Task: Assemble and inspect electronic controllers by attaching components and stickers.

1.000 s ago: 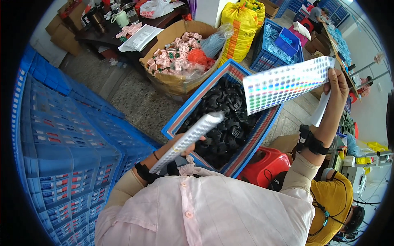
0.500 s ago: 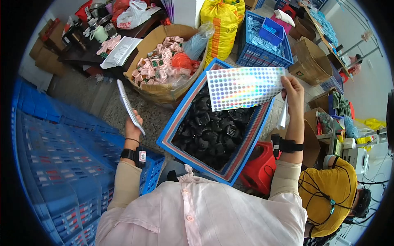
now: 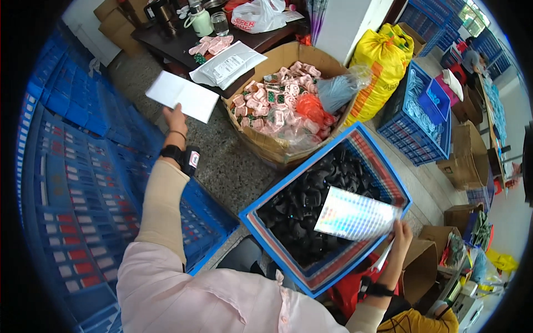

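- Stacked blue crates (image 3: 72,183): fill the left side of the view, running from the upper left down to the lower edge; the left forearm passes over them.
- Blue crate (image 3: 383,166): sits in the centre right, open-topped, with a red and white inner rim; filled with black parts (image 3: 311,194) heaped together; individual shapes too small to tell.
- Cardboard box (image 3: 288,55): stands just beyond the blue crate, touching or nearly touching its far corner; holds small pink and green wrapped items (image 3: 266,102), an orange bag and a grey-blue bag.
- Yellow sack (image 3: 383,61): upright, right of the cardboard box; a blue basket (image 3: 416,133) with pale contents stands just beside it on the right.
- Dark table (image 3: 166,41): at the top of the view, behind the cardboard box; carries a white packet (image 3: 227,64), a white jug and a plastic bag.
- Dotted sheet (image 3: 355,213): a multicoloured sheet of small dots, held over the near right part of the blue crate, above the black parts; tilted, with its right edge in the right hand.
- White sheet (image 3: 183,95): plain, held raised over the floor between the stacked blue crates and the cardboard box, well apart from the dotted sheet.
- Left hand (image 3: 176,119): extended forward and up; fingers closed on the lower edge of the white sheet; a dark band sits on the wrist.
- Right hand (image 3: 401,236): low at the right, at the near right corner of the blue crate; fingers pinched on the edge of the dotted sheet; a dark band sits on the wrist.
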`<state>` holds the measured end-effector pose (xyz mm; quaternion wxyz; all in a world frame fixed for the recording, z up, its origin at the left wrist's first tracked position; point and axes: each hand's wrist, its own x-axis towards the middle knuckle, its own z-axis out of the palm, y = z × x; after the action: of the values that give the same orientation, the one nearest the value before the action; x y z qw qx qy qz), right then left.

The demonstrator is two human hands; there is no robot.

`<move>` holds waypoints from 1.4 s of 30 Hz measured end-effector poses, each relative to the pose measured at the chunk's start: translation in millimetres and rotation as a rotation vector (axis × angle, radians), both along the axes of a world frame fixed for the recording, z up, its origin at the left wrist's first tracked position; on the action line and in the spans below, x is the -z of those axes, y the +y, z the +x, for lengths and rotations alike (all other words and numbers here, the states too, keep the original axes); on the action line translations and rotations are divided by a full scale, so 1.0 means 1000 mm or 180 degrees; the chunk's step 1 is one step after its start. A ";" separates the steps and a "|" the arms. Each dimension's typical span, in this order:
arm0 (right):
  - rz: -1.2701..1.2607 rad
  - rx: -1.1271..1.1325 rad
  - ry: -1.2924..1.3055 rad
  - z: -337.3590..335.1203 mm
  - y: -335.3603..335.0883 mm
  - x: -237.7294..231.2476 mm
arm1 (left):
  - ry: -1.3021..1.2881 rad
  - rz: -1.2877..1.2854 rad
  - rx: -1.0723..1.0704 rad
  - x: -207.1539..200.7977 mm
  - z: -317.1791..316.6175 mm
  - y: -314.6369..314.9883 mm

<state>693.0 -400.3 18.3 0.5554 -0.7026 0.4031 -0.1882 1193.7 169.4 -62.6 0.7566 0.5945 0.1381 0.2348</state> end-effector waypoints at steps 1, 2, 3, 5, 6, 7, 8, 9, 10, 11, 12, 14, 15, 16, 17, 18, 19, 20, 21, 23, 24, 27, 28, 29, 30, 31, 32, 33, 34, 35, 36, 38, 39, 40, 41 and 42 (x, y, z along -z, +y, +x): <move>-0.0073 -0.0115 0.0145 -0.001 0.008 0.009 | -0.0016 0.0825 -0.0366 -0.013 0.023 0.006; 0.0048 -0.0100 0.0160 -0.008 0.012 0.022 | -0.0020 0.1626 -0.0697 -0.026 0.042 0.006; 0.0147 -0.0018 0.0197 -0.018 0.014 0.034 | 0.0114 0.2027 -0.0760 -0.046 0.051 -0.018; 0.0423 0.0090 0.0306 -0.020 0.029 0.048 | 0.0076 0.2922 -0.0987 -0.082 0.073 -0.032; 0.0556 0.0150 0.0313 -0.021 0.034 0.059 | -0.0070 0.3367 -0.1076 -0.085 0.092 -0.034; 0.0555 0.0148 0.0335 -0.021 0.039 0.065 | -0.0205 0.3482 -0.0827 -0.083 0.105 -0.044; 0.0672 0.0187 0.0355 -0.019 0.043 0.070 | -0.0341 0.3585 -0.0572 -0.078 0.116 -0.057; 0.0755 0.0264 0.0394 -0.018 0.047 0.073 | 0.0111 0.3737 -0.0113 -0.074 0.114 -0.091; 0.0752 0.0261 0.0414 -0.012 0.052 0.075 | 0.0560 0.3905 0.0304 -0.077 0.109 -0.108; 0.0782 0.0229 0.0507 -0.005 0.059 0.075 | 0.0415 0.4546 0.0651 -0.040 0.128 -0.104; 0.0853 0.0149 0.0580 0.004 0.065 0.077 | 0.0277 0.5219 0.0960 -0.005 0.144 -0.091; 0.0836 0.0179 0.0658 0.005 0.068 0.078 | 0.1217 0.5327 0.2133 0.037 0.140 -0.124; 0.0840 0.0215 0.0686 0.005 0.070 0.074 | 0.1165 0.5665 0.2312 0.033 0.127 -0.148; 0.0901 0.0187 0.0689 0.008 0.075 0.072 | 0.1177 0.5669 0.2311 0.032 0.125 -0.148; 0.0931 0.0127 0.0701 0.012 0.080 0.070 | 0.1205 0.5767 0.2208 0.030 0.124 -0.146; 0.0938 0.0132 0.0701 0.012 0.083 0.071 | 0.1219 0.5863 0.2114 0.026 0.121 -0.149; 0.0936 0.0071 0.0691 0.012 0.085 0.073 | 0.1434 0.5859 0.2138 0.020 0.118 -0.154; 0.0935 0.0013 0.0676 0.011 0.087 0.074 | 0.1422 0.5873 0.2138 0.015 0.113 -0.161; 0.1014 0.0078 0.0635 0.015 0.093 0.073 | 0.1674 0.5746 0.2036 0.010 0.110 -0.166; 0.1074 0.0074 0.0636 0.014 0.097 0.075 | 0.2069 0.5477 0.1922 0.003 0.103 -0.172; 0.1126 0.0030 0.0649 0.014 0.100 0.076 | 0.2039 0.5503 0.1900 0.005 0.107 -0.166; 0.1196 0.0190 0.0643 0.000 0.106 0.077 | 0.2261 0.5303 0.1652 0.019 0.118 -0.159; 0.1211 0.0259 0.0667 -0.007 0.108 0.078 | 0.2293 0.5313 0.1652 0.021 0.124 -0.159; 0.1234 0.0344 0.0700 -0.013 0.111 0.080 | 0.2309 0.5240 0.1619 0.023 0.133 -0.157; 0.1241 0.0417 0.0703 -0.017 0.112 0.082 | 0.2329 0.5174 0.1602 0.028 0.143 -0.154; 0.1092 0.0362 0.0779 -0.019 0.112 0.081 | 0.2398 0.5284 0.1419 0.028 0.153 -0.152; 0.0941 0.0344 0.0887 -0.025 0.114 0.078 | 0.2457 0.5396 0.1288 0.029 0.157 -0.155; 0.0762 0.0460 0.0931 -0.045 0.108 0.089 | 0.1897 0.5511 0.0981 0.028 0.146 -0.173; 0.0698 0.0468 0.1061 -0.038 0.112 0.073 | 0.1352 0.5599 0.0663 0.020 0.126 -0.181; 0.0667 0.0312 0.0959 -0.031 0.116 0.065 | 0.0705 0.5740 0.0693 0.014 0.117 -0.174; 0.0527 0.0201 0.1000 -0.031 0.116 0.067 | 0.0014 0.5789 0.0726 0.010 0.110 -0.179; 0.0822 0.0212 0.0813 -0.010 0.123 0.050 | -0.0031 0.4833 0.2645 -0.016 0.041 -0.223; 0.0831 0.0100 0.0649 0.001 0.129 0.045 | -0.0756 0.3713 0.3125 0.029 0.038 -0.206; 0.0764 0.0095 0.0741 -0.006 0.126 0.045 | 0.0128 0.3461 0.3839 0.011 -0.035 -0.255; 0.0685 0.0009 0.0697 -0.011 0.127 0.038 | 0.0513 0.2819 0.4864 -0.017 -0.093 -0.280; 0.0850 -0.0017 0.0657 -0.011 0.131 0.031 | 0.0647 0.2120 0.5645 -0.032 -0.145 -0.294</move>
<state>682.4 -269.1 -12.4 0.5999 -0.6392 0.4776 -0.0583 1048.7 -125.0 -30.1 0.4352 0.6852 -0.3720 -0.4502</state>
